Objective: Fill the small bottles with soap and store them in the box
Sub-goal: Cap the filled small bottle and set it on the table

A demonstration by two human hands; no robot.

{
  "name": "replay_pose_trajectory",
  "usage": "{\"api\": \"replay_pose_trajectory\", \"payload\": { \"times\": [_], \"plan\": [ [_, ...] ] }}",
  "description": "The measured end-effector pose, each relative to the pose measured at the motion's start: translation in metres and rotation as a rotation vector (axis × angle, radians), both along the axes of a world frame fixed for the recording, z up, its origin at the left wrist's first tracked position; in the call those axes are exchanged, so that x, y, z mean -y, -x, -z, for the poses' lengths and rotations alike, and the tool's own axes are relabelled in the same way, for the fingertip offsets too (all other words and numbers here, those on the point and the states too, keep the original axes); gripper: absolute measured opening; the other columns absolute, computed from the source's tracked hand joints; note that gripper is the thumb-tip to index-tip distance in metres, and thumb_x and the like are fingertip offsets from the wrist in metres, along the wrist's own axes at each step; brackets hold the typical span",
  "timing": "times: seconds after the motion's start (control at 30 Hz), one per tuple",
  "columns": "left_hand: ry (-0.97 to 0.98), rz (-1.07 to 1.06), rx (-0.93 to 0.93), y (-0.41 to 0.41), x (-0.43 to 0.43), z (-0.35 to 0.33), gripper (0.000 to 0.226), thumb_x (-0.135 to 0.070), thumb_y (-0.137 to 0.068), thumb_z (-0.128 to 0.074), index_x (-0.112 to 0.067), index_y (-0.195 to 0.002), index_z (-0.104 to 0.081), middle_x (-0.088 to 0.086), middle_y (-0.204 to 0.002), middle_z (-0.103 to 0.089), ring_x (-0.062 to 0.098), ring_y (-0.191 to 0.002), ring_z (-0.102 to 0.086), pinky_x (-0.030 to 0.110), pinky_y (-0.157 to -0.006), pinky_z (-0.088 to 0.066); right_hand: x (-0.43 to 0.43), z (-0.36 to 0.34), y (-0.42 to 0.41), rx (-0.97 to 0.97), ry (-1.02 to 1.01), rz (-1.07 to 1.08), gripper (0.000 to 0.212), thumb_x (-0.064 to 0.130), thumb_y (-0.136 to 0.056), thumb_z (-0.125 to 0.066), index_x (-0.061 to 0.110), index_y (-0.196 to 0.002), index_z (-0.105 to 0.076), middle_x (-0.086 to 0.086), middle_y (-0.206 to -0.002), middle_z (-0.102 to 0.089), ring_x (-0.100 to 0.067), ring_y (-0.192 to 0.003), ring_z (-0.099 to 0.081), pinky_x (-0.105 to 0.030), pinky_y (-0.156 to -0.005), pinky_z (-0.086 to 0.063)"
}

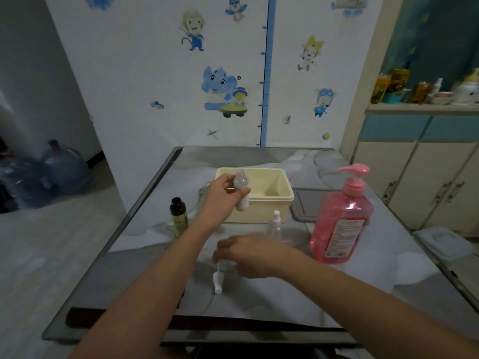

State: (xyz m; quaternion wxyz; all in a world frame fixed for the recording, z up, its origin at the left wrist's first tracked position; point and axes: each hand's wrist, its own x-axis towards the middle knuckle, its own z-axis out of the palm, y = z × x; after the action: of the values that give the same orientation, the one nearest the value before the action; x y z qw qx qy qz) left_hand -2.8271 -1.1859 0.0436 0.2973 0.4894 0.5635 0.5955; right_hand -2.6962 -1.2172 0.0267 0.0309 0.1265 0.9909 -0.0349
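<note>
**Q:** Where is the small bottle [242,193]?

**A:** It is in the left hand [220,194], with thumb and fingers curled round its middle. It is held clear of the worktop [375,281], in front of the near-left corner of the box [259,213]. The body is translucent and the bottom end looks pinkish. Whether that is soap cannot be told.

**Q:** What is the state of the box?

**A:** It is cream-coloured, open at the top, and stands on the worktop toward the far side. No bottle shows inside it.

**Q:** And the right hand [248,257]?

**A:** It is low over the worktop, palm down, with the fingers bent over one end of a white spray-head piece [217,282]. The rest of that piece lies on the surface and points toward the near edge. The hand is blurred, so whether it pinches the piece or only rests on it cannot be told.

**Q:** What other items are nearby?

**A:** There are three:
- A clear spray bottle [275,226] stands upright just in front of the box — between the box and the right hand.
- A large pink soap dispenser [342,224] with a pump top stands to the right of it.
- A dark-capped bottle [178,216] stands to the left of the box.

**Q:** What lies beyond the worktop?

**A:** A pale cabinet [414,177] stands on the right, and blue water jugs [64,169] sit on the floor to the left.
</note>
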Motion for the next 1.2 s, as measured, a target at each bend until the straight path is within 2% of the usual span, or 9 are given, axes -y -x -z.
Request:
{"api": "replay_pose_trajectory", "payload": {
  "times": [0.13,0.3,0.43,0.57,0.63,0.77,0.9,1.03,1.2],
  "plan": [
    [0.004,0.016,-0.021,0.004,0.001,0.007,0.028,-0.005,-0.081,-0.073,-0.002,-0.106,-0.06,0.011,-0.099,-0.068,0.022,-0.09,-0.065,0.035,-0.083,-0.054,0.009,0.024,0.016,0.151,-0.088,-0.133,0.049,0.004,-0.088,-0.056,0.013,-0.135,-0.049,-0.007,-0.131,-0.048,-0.031,-0.112,-0.049,-0.047,-0.089,-0.046],
    [-0.012,0.023,-0.031,0.007,0.002,0.009,0.032,-0.006,-0.081,-0.073,-0.001,-0.11,-0.06,0.009,-0.099,-0.068,0.017,-0.088,-0.065,0.028,-0.08,-0.054,0.007,0.035,0.019,0.141,-0.094,-0.161,0.029,0.006,-0.089,-0.056,0.005,-0.118,-0.058,-0.013,-0.12,-0.054,-0.034,-0.104,-0.055,-0.049,-0.083,-0.048],
    [-0.011,0.026,-0.017,0.009,0.001,0.009,0.031,-0.006,-0.081,-0.073,-0.004,-0.109,-0.059,0.01,-0.102,-0.068,0.02,-0.092,-0.065,0.031,-0.084,-0.055,0.002,0.035,0.016,0.094,-0.15,-0.147,0.033,0.004,-0.088,-0.057,0.013,-0.12,-0.059,-0.004,-0.123,-0.055,-0.028,-0.107,-0.056,-0.044,-0.084,-0.048],
    [0.0,0.025,-0.037,0.014,-0.001,0.014,0.031,-0.008,-0.08,-0.075,-0.008,-0.107,-0.06,0.008,-0.104,-0.068,0.02,-0.095,-0.066,0.031,-0.086,-0.054,-0.006,0.014,0.002,-0.189,0.037,-0.037,0.03,0.019,-0.09,-0.061,0.021,-0.12,-0.061,0.002,-0.117,-0.063,-0.019,-0.105,-0.058,-0.038,-0.085,-0.05],
    [0.021,0.023,-0.06,0.018,-0.002,0.017,0.03,-0.009,-0.079,-0.075,-0.011,-0.106,-0.061,0.006,-0.102,-0.069,0.017,-0.093,-0.066,0.027,-0.082,-0.054,-0.011,-0.004,-0.006,-0.357,0.18,0.059,0.033,0.025,-0.089,-0.064,0.028,-0.12,-0.057,0.008,-0.11,-0.064,-0.013,-0.093,-0.06,-0.034,-0.081,-0.051],
    [0.033,0.092,0.049,0.022,-0.001,0.023,0.019,0.004,-0.087,-0.06,-0.014,-0.094,-0.062,0.0,-0.086,-0.067,0.018,-0.084,-0.062,0.023,-0.065,-0.052,-0.029,-0.042,-0.015,-0.758,0.245,0.172,0.038,0.026,-0.088,-0.066,0.032,-0.123,-0.052,0.013,-0.093,-0.061,0.0,-0.07,-0.058,-0.013,-0.066,-0.047],
    [0.006,0.108,-0.032,0.017,0.003,0.025,0.025,-0.007,-0.078,-0.076,-0.014,-0.098,-0.063,-0.006,-0.086,-0.071,0.007,-0.082,-0.068,0.018,-0.069,-0.051,-0.048,-0.081,-0.018,-1.08,0.252,0.322,0.032,0.024,-0.088,-0.067,0.033,-0.116,-0.055,0.014,-0.09,-0.064,-0.002,-0.069,-0.061,-0.017,-0.064,-0.05],
    [0.018,0.083,-0.07,0.012,0.005,0.023,0.031,-0.014,-0.076,-0.079,-0.024,-0.099,-0.061,-0.008,-0.095,-0.07,-0.003,-0.084,-0.067,0.009,-0.068,-0.049,-0.06,-0.101,-0.016,-1.187,0.254,0.389,0.03,0.026,-0.089,-0.066,0.033,-0.116,-0.053,0.007,-0.092,-0.066,-0.008,-0.066,-0.061,-0.024,-0.063,-0.053],
    [0.024,0.094,-0.082,0.008,0.012,0.016,0.03,-0.014,-0.079,-0.077,-0.021,-0.103,-0.06,-0.009,-0.098,-0.069,-0.005,-0.086,-0.065,0.009,-0.07,-0.049,-0.065,-0.098,-0.013,-1.16,0.271,0.416,0.03,0.027,-0.089,-0.066,0.036,-0.113,-0.052,0.006,-0.092,-0.068,-0.009,-0.064,-0.061,-0.034,-0.066,-0.057]
  ]
}}
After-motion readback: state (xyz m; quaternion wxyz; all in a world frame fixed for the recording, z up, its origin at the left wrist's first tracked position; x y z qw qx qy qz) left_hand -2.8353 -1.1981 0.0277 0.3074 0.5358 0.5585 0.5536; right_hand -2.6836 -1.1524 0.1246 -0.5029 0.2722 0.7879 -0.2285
